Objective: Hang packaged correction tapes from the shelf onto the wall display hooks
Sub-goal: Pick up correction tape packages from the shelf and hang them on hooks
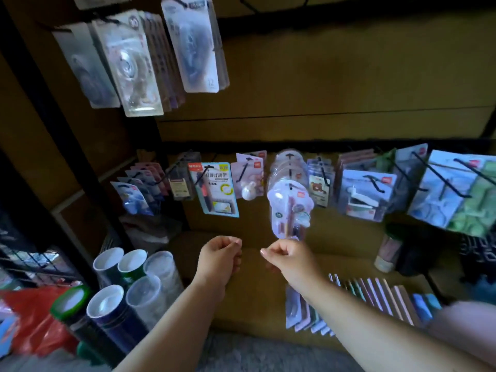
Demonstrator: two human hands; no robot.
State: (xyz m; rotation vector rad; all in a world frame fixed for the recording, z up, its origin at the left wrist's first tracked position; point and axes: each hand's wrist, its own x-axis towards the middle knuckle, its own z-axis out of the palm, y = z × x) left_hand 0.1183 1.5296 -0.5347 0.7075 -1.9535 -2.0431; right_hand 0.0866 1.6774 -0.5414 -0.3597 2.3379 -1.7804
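Observation:
My left hand and my right hand are side by side over the brown shelf, both with fingers curled and nothing visible in them. Just above my right knuckles hangs a purple blister pack, the front one of a stack on a wall hook; whether it touches the hand is unclear. A row of packaged correction tapes stands on the shelf at the lower right. More correction tape packs hang from hooks at the upper left.
The lower hook rail carries a blue pen card, a bear-print pack and clip packs. Cylindrical tubes stand at the left of the shelf, beside a red bag. A small jar stands at the right.

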